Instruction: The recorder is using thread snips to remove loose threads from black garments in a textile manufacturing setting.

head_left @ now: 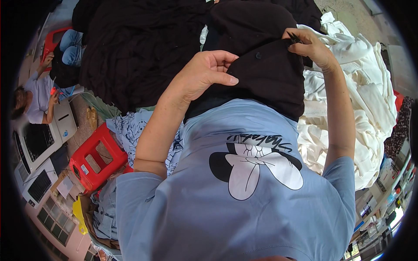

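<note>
A black garment (272,71) lies across my lap, with a dark round button (258,55) on its raised flap. My left hand (204,74) is closed at the flap's left edge, its thumb and forefinger on the cloth. At the upper right corner my right hand (313,48) grips the same cloth. Tucked in that hand are small black thread snips (294,38), their pointed tips sticking up past the fingers. The rest of the snips is hidden by the palm.
More black cloth (139,48) is heaped ahead and to the left. White garments (348,108) pile up on my right. A red plastic stool (98,158) and a patterned blue garment (130,130) are at my left. A person (37,98) sits farther left, holding a red-handled tool.
</note>
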`<move>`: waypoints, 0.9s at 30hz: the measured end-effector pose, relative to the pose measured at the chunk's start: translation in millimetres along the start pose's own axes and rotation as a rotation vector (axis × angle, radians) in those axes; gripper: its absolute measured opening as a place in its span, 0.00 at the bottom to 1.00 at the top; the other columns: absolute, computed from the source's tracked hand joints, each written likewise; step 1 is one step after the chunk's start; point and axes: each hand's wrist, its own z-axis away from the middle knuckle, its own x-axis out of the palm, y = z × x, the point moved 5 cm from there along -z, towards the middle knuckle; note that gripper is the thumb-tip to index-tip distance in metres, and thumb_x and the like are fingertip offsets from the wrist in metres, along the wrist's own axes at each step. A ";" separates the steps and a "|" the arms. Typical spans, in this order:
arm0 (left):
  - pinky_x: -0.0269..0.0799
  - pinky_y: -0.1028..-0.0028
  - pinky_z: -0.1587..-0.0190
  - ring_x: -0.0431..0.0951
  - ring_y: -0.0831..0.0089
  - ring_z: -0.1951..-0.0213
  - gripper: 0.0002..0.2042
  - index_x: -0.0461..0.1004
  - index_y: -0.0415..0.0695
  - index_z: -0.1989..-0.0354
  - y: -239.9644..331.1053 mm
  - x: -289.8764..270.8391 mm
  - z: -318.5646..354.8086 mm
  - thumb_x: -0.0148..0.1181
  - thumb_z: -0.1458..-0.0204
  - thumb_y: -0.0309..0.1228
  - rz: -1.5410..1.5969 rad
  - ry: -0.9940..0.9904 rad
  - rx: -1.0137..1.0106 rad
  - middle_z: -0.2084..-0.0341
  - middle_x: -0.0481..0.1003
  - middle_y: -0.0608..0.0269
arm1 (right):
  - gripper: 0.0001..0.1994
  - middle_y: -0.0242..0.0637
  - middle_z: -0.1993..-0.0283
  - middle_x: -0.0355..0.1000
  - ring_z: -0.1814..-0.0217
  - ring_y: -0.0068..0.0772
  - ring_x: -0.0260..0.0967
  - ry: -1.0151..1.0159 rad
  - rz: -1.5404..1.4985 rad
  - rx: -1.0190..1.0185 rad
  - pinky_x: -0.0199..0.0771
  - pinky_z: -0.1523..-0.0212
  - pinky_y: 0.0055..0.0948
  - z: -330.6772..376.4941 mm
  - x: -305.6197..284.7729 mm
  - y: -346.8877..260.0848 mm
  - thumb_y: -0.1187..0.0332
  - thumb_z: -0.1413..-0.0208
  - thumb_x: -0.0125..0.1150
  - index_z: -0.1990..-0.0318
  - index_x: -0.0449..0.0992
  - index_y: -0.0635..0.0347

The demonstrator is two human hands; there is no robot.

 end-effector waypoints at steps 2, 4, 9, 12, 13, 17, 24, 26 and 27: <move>0.75 0.80 0.58 0.77 0.80 0.64 0.21 0.74 0.33 0.55 0.7 4.2 1.1 0.67 0.62 0.16 -0.040 0.023 0.006 0.65 0.77 0.61 | 0.02 0.15 0.78 0.56 0.77 0.07 0.48 0.006 -0.062 0.036 0.43 0.77 0.15 -0.5 -1.7 5.8 0.72 0.53 0.52 0.70 0.69 0.54; 0.74 0.81 0.59 0.76 0.80 0.65 0.21 0.74 0.33 0.55 -1.9 7.9 2.2 0.68 0.62 0.17 -0.081 0.043 0.008 0.66 0.77 0.62 | 0.02 0.15 0.78 0.55 0.78 0.07 0.47 0.038 -0.075 0.062 0.42 0.78 0.15 1.0 -2.8 8.8 0.72 0.53 0.52 0.70 0.69 0.54; 0.72 0.82 0.61 0.71 0.83 0.68 0.18 0.74 0.35 0.57 5.2 13.0 8.2 0.68 0.60 0.18 -0.236 0.134 0.218 0.70 0.73 0.69 | 0.04 0.15 0.79 0.53 0.79 0.07 0.45 0.092 -0.163 0.093 0.40 0.78 0.14 -0.2 -5.9 18.0 0.71 0.54 0.52 0.69 0.69 0.54; 0.72 0.81 0.61 0.72 0.82 0.68 0.18 0.75 0.35 0.57 8.5 15.6 9.2 0.67 0.60 0.18 -0.228 0.132 0.179 0.71 0.73 0.69 | 0.05 0.15 0.78 0.55 0.79 0.06 0.47 0.085 -0.153 0.123 0.42 0.78 0.13 1.1 -8.0 18.1 0.71 0.53 0.53 0.67 0.71 0.54; 0.72 0.81 0.61 0.72 0.82 0.68 0.18 0.75 0.35 0.57 6.3 12.3 8.5 0.67 0.60 0.18 -0.230 0.133 0.185 0.71 0.73 0.69 | 0.05 0.15 0.78 0.55 0.79 0.06 0.47 0.086 -0.150 0.119 0.42 0.78 0.13 1.1 -7.9 15.6 0.71 0.53 0.53 0.67 0.71 0.54; 0.73 0.76 0.61 0.77 0.73 0.67 0.12 0.79 0.39 0.61 41.1 -19.4 19.1 0.63 0.57 0.20 -0.833 0.440 0.509 0.69 0.77 0.60 | 0.09 0.18 0.74 0.62 0.73 0.09 0.56 0.072 -0.067 0.043 0.55 0.73 0.13 -0.3 -9.2 -4.6 0.72 0.48 0.58 0.59 0.74 0.60; 0.69 0.74 0.45 0.77 0.67 0.52 0.12 0.77 0.33 0.55 217.1 -30.7 143.5 0.55 0.49 0.15 -0.973 0.604 1.052 0.58 0.78 0.51 | 0.05 0.27 0.72 0.67 0.76 0.13 0.61 0.237 0.325 -0.323 0.57 0.76 0.17 32.1 -22.6 -163.7 0.77 0.46 0.57 0.61 0.73 0.64; 0.68 0.74 0.46 0.76 0.67 0.51 0.12 0.77 0.34 0.57 219.4 -25.5 139.4 0.55 0.51 0.13 -1.016 0.470 1.044 0.58 0.77 0.52 | 0.12 0.26 0.62 0.69 0.64 0.14 0.65 0.288 0.099 -0.427 0.64 0.62 0.16 33.5 -24.7 -139.4 0.77 0.44 0.59 0.52 0.73 0.64; 0.67 0.76 0.47 0.75 0.70 0.51 0.12 0.77 0.35 0.58 200.6 -20.8 132.9 0.57 0.52 0.13 -0.983 0.443 0.960 0.58 0.76 0.55 | 0.15 0.25 0.57 0.70 0.58 0.14 0.67 0.269 -0.032 -0.497 0.68 0.55 0.16 19.5 -19.1 -122.0 0.77 0.43 0.59 0.47 0.72 0.64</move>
